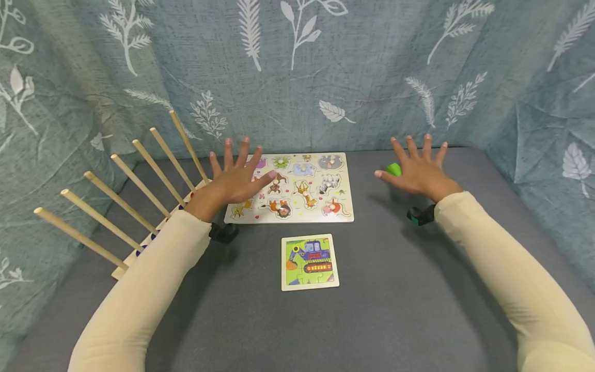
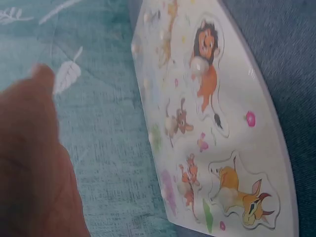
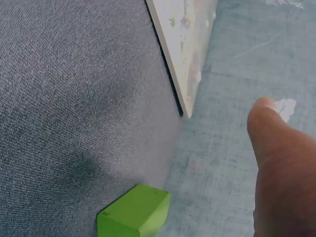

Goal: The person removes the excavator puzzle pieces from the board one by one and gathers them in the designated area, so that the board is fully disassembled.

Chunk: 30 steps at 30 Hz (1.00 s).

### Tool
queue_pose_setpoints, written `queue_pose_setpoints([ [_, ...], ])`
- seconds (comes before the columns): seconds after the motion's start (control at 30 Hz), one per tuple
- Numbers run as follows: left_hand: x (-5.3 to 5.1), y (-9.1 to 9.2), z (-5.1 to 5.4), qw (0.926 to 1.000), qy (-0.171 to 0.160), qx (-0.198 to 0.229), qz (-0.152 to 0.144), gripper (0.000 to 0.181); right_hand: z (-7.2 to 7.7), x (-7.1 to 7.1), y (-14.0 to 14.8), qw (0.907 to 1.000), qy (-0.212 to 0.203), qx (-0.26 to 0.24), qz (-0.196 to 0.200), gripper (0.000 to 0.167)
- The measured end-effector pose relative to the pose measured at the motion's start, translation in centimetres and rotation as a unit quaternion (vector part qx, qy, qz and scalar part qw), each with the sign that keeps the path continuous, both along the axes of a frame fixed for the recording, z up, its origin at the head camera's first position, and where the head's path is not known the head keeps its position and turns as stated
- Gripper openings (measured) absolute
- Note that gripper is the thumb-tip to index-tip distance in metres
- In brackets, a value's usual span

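Note:
Fingers spread, my left hand [image 1: 233, 181] hovers over the left part of a white animal peg puzzle board [image 1: 316, 217], holding nothing. My right hand [image 1: 418, 169], also with straight, spread fingers, is held above the table near a small green block [image 1: 394, 169], which it partly hides. In the right wrist view the green block [image 3: 136, 212] lies below my thumb [image 3: 276, 143]. The left wrist view has the board's lion piece [image 2: 206, 74] and a horned yellow animal piece [image 2: 242, 195] beside my hand. Nearer me lies a small square excavator jigsaw [image 1: 310, 262] in a pale frame.
A wooden rack with several upright dowels [image 1: 107, 191] stands at the left, partly behind my left forearm. Grey cloth covers the table [image 1: 372, 310]. A blue-green leaf-patterned curtain [image 1: 372, 67] rises along the back and sides.

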<state>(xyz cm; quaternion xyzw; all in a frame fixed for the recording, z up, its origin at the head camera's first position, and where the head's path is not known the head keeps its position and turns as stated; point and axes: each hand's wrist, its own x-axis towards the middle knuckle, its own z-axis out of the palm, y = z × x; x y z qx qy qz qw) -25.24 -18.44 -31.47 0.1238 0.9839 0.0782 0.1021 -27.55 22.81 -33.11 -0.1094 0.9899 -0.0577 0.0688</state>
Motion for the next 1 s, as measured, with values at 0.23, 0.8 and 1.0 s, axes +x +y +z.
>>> queue_pose_setpoints([
  [0.23,1.7,0.1,0.2,0.9974,0.009,0.045,-0.056,0.079,0.2,0.7,0.0,0.9992,-0.024,-0.031,0.013,0.100],
  [0.8,7.1,1.0,-0.2,0.9635,0.095,0.129,-0.215,0.032,0.0,2.9,-1.9,0.9724,0.002,-0.197,0.125,0.055],
  [1.0,9.1,1.0,-1.0,0.9479,0.117,0.158,-0.251,0.027,-0.4,3.4,-3.0,0.9631,0.027,-0.219,0.155,0.045],
])
